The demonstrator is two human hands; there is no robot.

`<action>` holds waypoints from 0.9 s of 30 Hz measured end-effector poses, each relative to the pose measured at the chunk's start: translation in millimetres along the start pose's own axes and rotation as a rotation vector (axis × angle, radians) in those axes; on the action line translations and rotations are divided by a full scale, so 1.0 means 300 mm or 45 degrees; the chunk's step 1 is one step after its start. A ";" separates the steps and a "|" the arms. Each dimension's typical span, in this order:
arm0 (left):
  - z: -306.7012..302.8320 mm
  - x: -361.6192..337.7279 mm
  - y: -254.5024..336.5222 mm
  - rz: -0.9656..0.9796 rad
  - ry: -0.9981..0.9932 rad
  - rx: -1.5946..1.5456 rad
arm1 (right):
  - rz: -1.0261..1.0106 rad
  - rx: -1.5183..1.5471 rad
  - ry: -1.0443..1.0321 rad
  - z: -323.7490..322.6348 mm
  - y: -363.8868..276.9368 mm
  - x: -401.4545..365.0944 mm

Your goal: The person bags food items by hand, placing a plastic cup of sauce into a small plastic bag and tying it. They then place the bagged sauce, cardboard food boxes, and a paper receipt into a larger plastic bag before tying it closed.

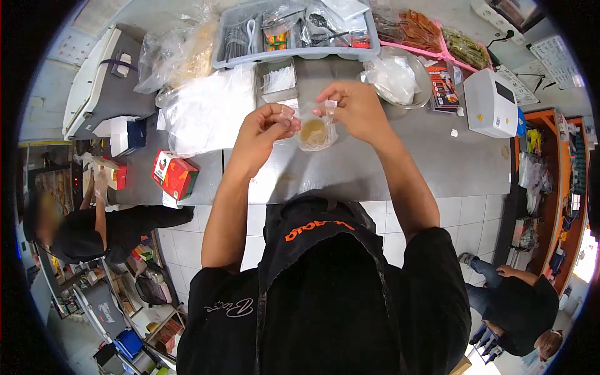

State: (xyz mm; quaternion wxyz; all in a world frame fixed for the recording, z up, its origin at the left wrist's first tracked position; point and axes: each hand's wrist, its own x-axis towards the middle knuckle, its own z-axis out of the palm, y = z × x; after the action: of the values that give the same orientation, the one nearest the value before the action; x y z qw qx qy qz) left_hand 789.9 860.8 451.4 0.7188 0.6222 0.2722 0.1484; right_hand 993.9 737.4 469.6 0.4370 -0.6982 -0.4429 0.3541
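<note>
A small clear plastic bag (pixel 326 141) hangs between my two hands above the steel table. Inside it is something round and yellowish-brown (pixel 312 130); whether this is a cup or loose liquid I cannot make out. My left hand (pixel 261 132) pinches the bag's upper left edge between thumb and fingers. On the other side, my right hand (pixel 354 107) grips the upper right edge, a twist of film showing at its fingertips. Just beyond the hands stands a clear tray (pixel 278 80) of small white pieces.
A grey divided bin (pixel 297 56) of utensils and packets spans the back. White plastic sheets (pixel 215 103) and a red box (pixel 174 174) lie left. To the right are a metal bowl (pixel 426 94), pink baskets (pixel 446 45) and a white device (pixel 490 103). Two other people are nearby.
</note>
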 end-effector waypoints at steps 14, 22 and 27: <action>-0.016 0.153 -0.319 0.433 -0.006 0.095 | -0.046 0.961 -0.145 0.035 0.208 -0.036; 0.031 0.228 -0.386 0.379 0.055 -0.155 | -0.793 -0.534 0.269 0.138 0.063 -0.088; 0.035 0.221 -0.336 0.623 0.066 0.465 | -0.988 -0.590 0.375 0.163 0.030 -0.005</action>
State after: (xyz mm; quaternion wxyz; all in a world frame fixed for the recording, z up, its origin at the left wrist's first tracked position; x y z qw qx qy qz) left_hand 837.0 870.5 340.1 0.5307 0.7842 0.1549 0.2816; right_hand 953.0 748.5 443.4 0.4280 -0.6029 -0.6717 -0.0464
